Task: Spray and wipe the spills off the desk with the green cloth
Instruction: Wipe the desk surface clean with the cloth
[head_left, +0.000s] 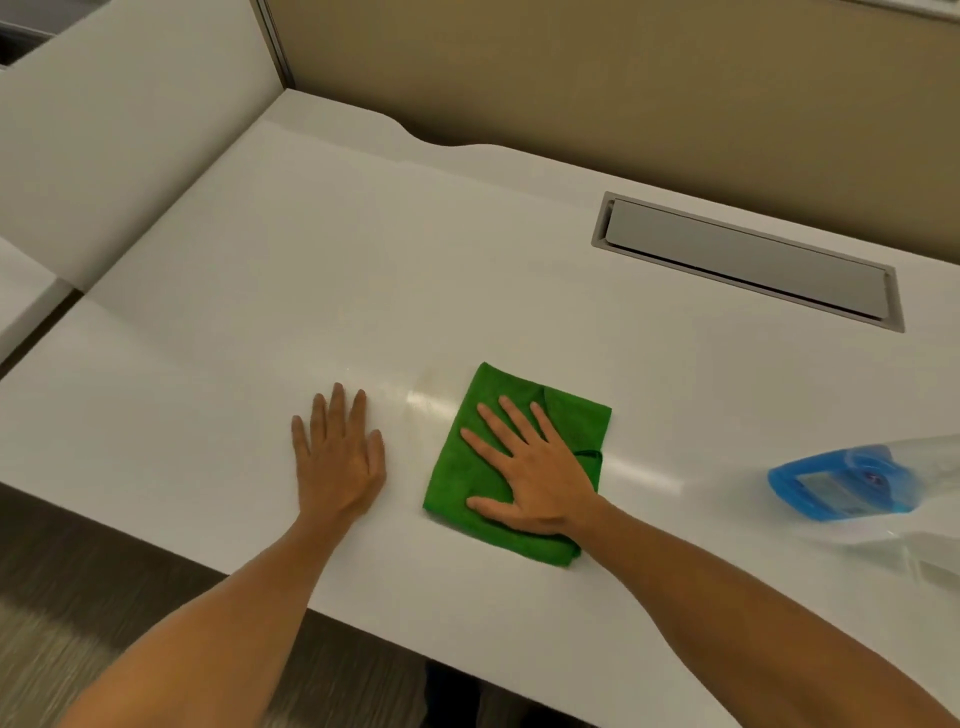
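A folded green cloth (566, 415) lies flat on the white desk (311, 270), near its front edge. My right hand (524, 467) presses palm-down on the cloth with fingers spread. My left hand (337, 452) rests flat on the bare desk just left of the cloth, fingers apart, holding nothing. A faint wet sheen (431, 402) shows on the desk between my hands and to the right of the cloth. A clear spray bottle with a blue head (852, 483) lies on its side at the right edge of the view.
A grey cable hatch (748, 260) is set into the desk at the back right. A beige partition (623, 67) closes the back, and a white panel (119, 135) closes the left side. The desk's front edge runs diagonally below my forearms, with carpet beneath.
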